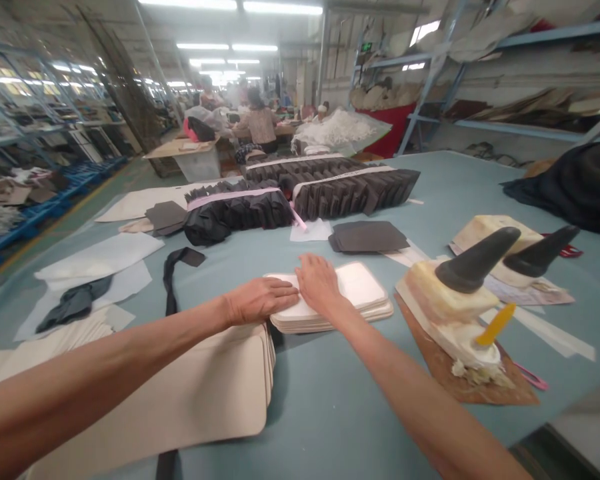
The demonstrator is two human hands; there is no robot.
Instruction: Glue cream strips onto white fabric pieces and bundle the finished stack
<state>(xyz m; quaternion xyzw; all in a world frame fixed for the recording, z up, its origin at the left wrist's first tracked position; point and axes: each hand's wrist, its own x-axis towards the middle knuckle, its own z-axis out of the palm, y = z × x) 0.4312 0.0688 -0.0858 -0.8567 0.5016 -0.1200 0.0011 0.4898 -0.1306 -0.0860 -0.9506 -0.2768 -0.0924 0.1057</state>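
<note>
A short stack of white, round-cornered panels (363,287) lies in the middle of the table, edges slightly fanned at the right. My left hand (265,298) rests on the stack's left end, fingers stretched out flat and pointing right. Just beside it, my right hand (317,283) lies on top of the same stack with its fingers extended forward. Nothing shows gripped in either hand. Under my left forearm is a larger pile of long cream panels (220,393), its right edge fanned next to the white stack.
At right stand pale tubs (430,293) with black cone-shaped handles and a yellow stick (497,325). Dark grey pieces (367,237) lie beyond the stack, before banded rows of dark folded pieces (355,193). A black strap (171,280) and white sheets (100,257) are at left. A person (263,123) sits far back.
</note>
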